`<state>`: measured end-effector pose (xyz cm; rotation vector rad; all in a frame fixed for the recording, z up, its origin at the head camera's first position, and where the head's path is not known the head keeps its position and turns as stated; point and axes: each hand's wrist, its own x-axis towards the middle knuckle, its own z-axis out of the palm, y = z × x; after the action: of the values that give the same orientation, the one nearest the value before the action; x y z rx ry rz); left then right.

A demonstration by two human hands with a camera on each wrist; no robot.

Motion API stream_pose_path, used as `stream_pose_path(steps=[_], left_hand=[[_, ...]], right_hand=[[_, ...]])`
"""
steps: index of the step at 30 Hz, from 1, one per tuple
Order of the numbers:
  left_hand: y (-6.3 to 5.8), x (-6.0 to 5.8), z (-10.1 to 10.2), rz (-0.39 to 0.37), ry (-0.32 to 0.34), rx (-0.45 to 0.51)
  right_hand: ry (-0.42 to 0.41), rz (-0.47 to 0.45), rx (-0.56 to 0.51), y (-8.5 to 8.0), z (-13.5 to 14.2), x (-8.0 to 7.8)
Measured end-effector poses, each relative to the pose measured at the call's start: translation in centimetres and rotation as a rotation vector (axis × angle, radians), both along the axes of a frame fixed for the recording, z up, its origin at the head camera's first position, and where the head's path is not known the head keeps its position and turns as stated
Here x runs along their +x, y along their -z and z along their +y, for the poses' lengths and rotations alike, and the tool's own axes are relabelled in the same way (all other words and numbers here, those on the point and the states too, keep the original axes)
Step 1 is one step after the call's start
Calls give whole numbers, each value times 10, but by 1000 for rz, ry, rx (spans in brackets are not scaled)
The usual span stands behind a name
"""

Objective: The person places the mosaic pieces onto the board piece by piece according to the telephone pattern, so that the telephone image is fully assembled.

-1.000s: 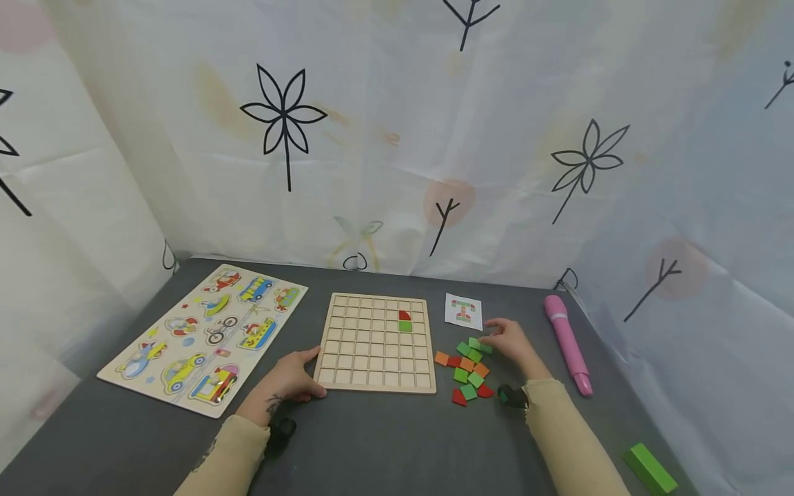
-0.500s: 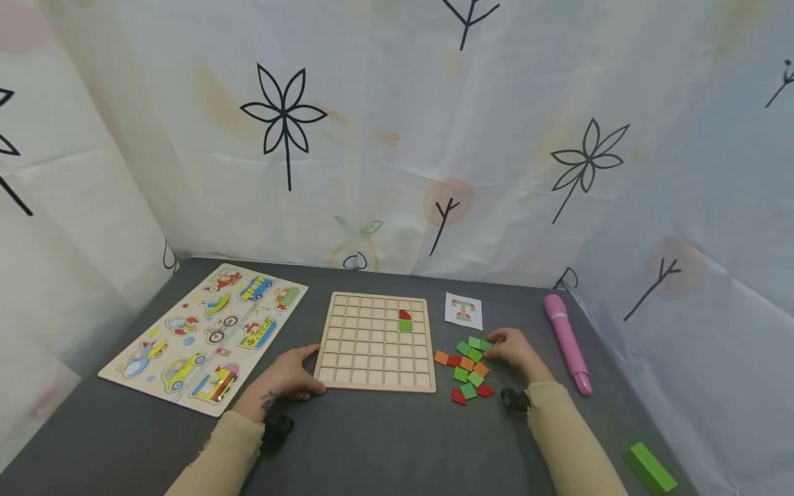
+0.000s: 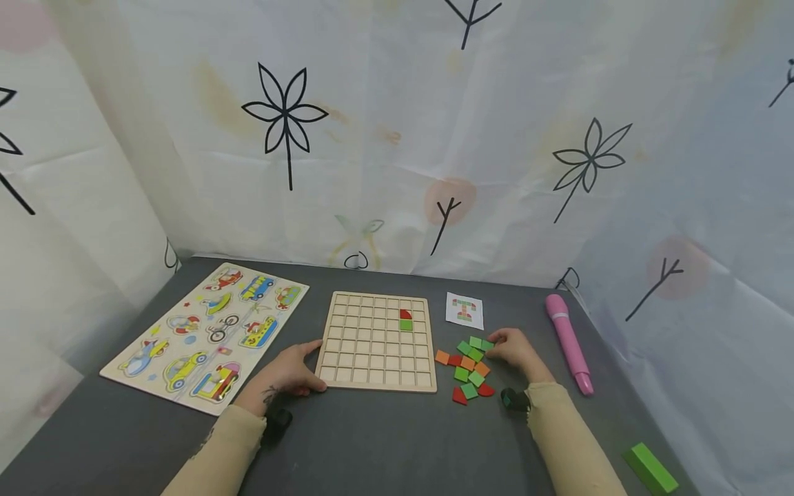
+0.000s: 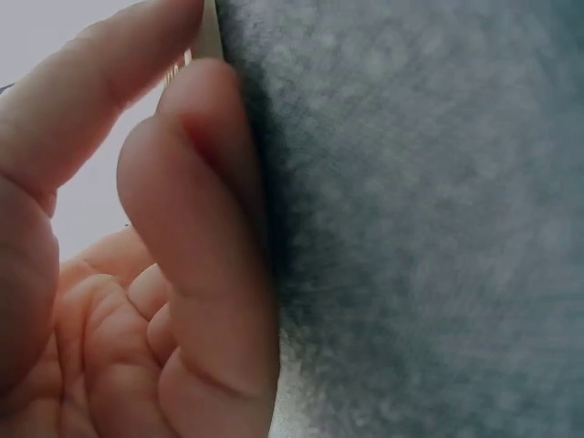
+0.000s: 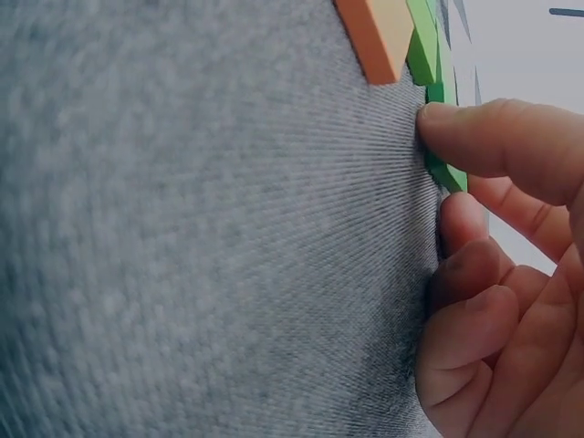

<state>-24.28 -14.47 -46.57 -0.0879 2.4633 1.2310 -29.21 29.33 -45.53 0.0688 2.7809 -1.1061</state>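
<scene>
L hand [image 3: 288, 372] grips the btm L corner of the wooden grid board [image 3: 375, 358], thumb at the btm edge, index along the L side; board lies flat mid-worktop [image 3: 372, 441]. R hand [image 3: 513, 350] pinches a green tile [image 5: 445, 175] at the R edge of the loose tiles [image 3: 468, 363] (red, orange, green), just R of the board.

Board: 2 cells filled, 2nd col from R: red pc w/ curved edge [image 3: 405, 315] in 2nd row, green square [image 3: 406, 325] directly below. Puzzle board [image 3: 198, 308], far L, has vehicle pcs in its recesses, incl. a bicycle & a train.

White card [image 3: 464, 311] above tiles shows red/green pattern; details too small. Marks on the puzzle bus also too small to read. Pink stick [image 3: 567, 341] w/ pale band to the R; green block [image 3: 650, 468] nr btm R.

Held tile part hidden by R fingers; L wrist view crops the board to a sliver; tile edges cut off at top of R wrist view.
</scene>
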Motion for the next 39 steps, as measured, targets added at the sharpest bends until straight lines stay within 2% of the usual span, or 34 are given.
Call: stream_pose_path(steps=[7, 12, 19, 26, 31, 39], left_hand=[[-1, 0, -1, 19, 6, -17], [-3, 1, 0, 24, -1, -16], [-3, 2, 2, 36, -1, -30], [0, 1, 2, 39, -4, -37], [1, 1, 2, 33, -9, -33], [1, 2, 4, 19, -22, -28]], right_hand=[[-2, 15, -4, -5, -2, -5], [19, 48, -72, -16, -15, -16], [40, 60, -288, -32, -58, -34], [-24, 74, -383, -34, -113, -49], [-86, 100, -359, -25, -143, -57], [-118, 121, -116, -14, -170, -60]])
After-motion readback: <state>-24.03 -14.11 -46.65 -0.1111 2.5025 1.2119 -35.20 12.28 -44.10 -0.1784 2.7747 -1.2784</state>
